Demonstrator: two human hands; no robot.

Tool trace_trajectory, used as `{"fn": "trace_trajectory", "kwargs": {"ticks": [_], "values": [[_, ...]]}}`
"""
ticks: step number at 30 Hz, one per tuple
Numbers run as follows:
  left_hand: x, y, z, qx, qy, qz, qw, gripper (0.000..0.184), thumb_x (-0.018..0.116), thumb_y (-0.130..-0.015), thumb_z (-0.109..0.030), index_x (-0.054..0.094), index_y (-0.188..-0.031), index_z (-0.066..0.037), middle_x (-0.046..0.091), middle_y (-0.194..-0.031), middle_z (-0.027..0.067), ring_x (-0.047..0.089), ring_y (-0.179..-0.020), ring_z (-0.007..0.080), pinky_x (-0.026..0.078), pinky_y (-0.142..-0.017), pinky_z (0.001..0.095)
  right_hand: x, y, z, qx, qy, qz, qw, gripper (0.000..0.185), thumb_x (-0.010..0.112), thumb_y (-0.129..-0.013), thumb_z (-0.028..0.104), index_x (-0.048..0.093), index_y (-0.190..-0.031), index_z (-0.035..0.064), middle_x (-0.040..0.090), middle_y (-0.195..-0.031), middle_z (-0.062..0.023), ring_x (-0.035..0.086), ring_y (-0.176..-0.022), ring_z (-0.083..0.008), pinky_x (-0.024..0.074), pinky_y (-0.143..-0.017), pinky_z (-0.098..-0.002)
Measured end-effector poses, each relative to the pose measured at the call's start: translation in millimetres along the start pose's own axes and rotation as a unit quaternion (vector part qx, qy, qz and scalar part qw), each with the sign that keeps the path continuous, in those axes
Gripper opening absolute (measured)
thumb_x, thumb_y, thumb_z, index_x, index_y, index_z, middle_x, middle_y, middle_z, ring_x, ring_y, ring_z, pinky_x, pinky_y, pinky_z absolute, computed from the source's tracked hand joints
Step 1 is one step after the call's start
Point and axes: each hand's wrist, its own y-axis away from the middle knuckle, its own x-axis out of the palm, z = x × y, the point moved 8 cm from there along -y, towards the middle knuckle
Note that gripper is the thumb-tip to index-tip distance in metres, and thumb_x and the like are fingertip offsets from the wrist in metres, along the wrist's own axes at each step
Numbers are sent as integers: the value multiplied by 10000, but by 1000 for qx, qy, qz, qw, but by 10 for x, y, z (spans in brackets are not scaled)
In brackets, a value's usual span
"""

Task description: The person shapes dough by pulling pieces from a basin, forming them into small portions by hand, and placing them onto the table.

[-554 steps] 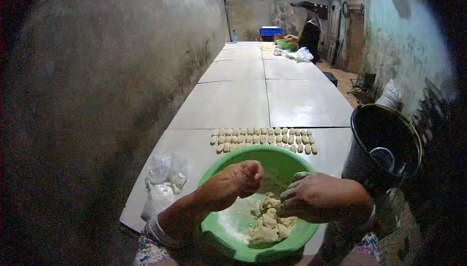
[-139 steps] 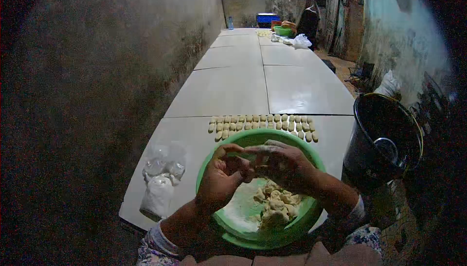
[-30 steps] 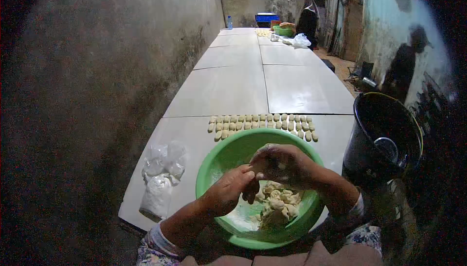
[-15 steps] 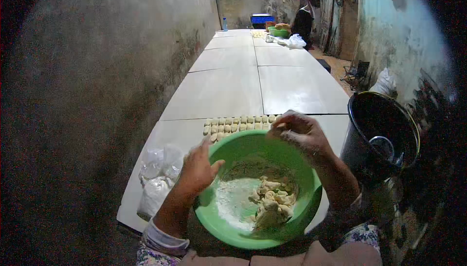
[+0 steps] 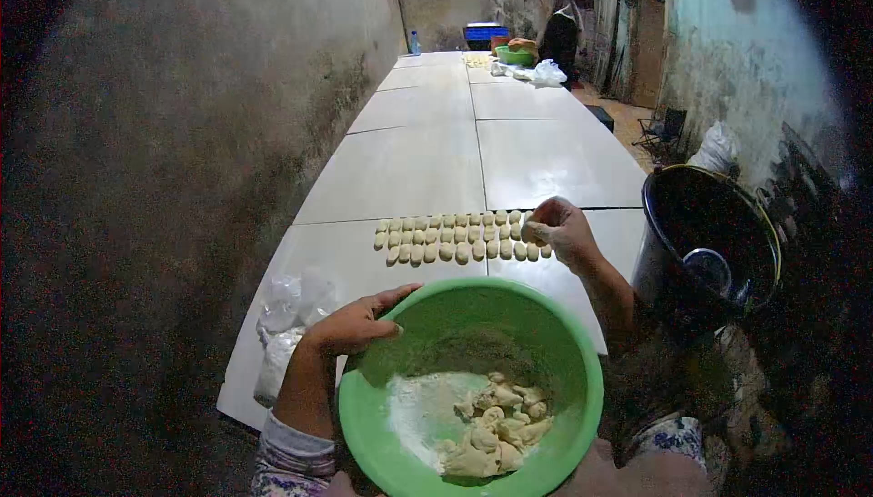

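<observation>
A green basin [image 5: 589,388] sits tilted toward me at the table's near end. White flour [image 5: 423,415] covers its left side, and a heap of torn, soft dough [image 5: 496,429] lies on the right. My left hand [image 5: 359,322] is closed over the basin's left rim, thumb inside. Beyond the basin, small oval dough pieces [image 5: 446,251] lie in three rows on the table. My right hand [image 5: 561,231] is at the right end of these rows, fingertips pinched on what looks like a dough piece, mostly hidden by the fingers.
Clear plastic bags [image 5: 291,306] with white contents lie left of the basin. A large black bucket [image 5: 668,261] stands against the table's right side. The long white table [image 5: 409,165] runs to a green bowl [image 5: 516,57], a blue crate [image 5: 485,33] and a person [image 5: 558,38] in dark clothes.
The basin has come nearer to me, uncovering more of the dough rows. My left hand has closed on its rim. My right hand has moved from above the basin to the rows' right end.
</observation>
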Motion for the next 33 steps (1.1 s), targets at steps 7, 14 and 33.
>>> {"fn": "trace_trajectory", "kwargs": {"ticks": [7,14,33], "values": [[96,-2,150,-16,115,19,993,639,553,-833,-134,295,-1417,-100,417,-1356,110,460,-1164,211,366,-990,330,71,-2,-333,70,35,19,997,129,652,-822,77,591,-873,-24,637,-711,-94,589,-584,-131,459,-513,-260],[-428,-637,661,27,99,-164,981,497,578,-901,-262,424,-1307,-20,571,-1153,121,558,-1024,193,470,-866,299,913,-81,-526,63,98,188,975,343,737,-764,219,647,-1017,5,678,-987,-76,641,-871,-149,504,-816,-299],[-1654,-537,1086,42,42,-525,849,191,668,-810,-169,656,-929,-20,639,-741,19,556,-600,77,482,-511,237,1251,55,-715,22,-1,176,984,339,689,-817,235,603,-1057,12,664,-931,-90,628,-888,-180,494,-824,-315]]}}
